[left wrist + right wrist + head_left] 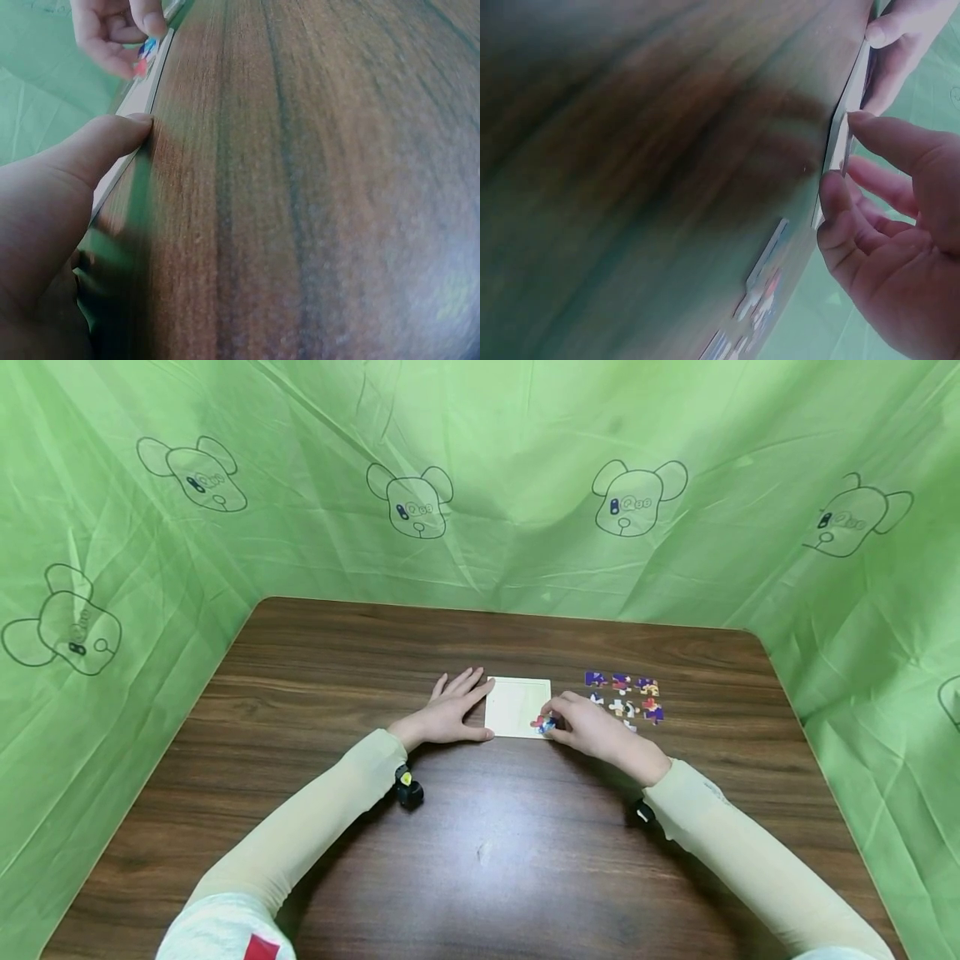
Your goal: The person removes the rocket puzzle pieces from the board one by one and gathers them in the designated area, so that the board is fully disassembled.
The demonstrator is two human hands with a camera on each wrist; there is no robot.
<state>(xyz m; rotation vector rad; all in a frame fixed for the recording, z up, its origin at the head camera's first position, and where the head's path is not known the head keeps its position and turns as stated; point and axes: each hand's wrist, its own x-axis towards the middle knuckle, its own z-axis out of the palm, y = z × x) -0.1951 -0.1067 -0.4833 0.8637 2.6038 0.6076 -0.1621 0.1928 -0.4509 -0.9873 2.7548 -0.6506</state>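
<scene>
A pale puzzle tray [513, 697] lies flat on the table. My left hand [450, 714] rests at the tray's left side with fingers spread and mostly straight. Its thumb touches the near left corner, seen also in the left wrist view, where the thumb [124, 139] lies on the edge. Over the tray's near right corner, my right hand [592, 727] pinches a red, white and blue jigsaw piece [542, 724] between thumb and fingers. In the right wrist view that piece shows only as a thin edge, tilted against the tray.
Several loose jigsaw pieces [621, 683], purple, yellow, red and white, lie in loose rows to the right of the tray, beyond the right hand. The brown wooden table [337, 652] is enclosed by green cloth [517, 552] at the back and sides.
</scene>
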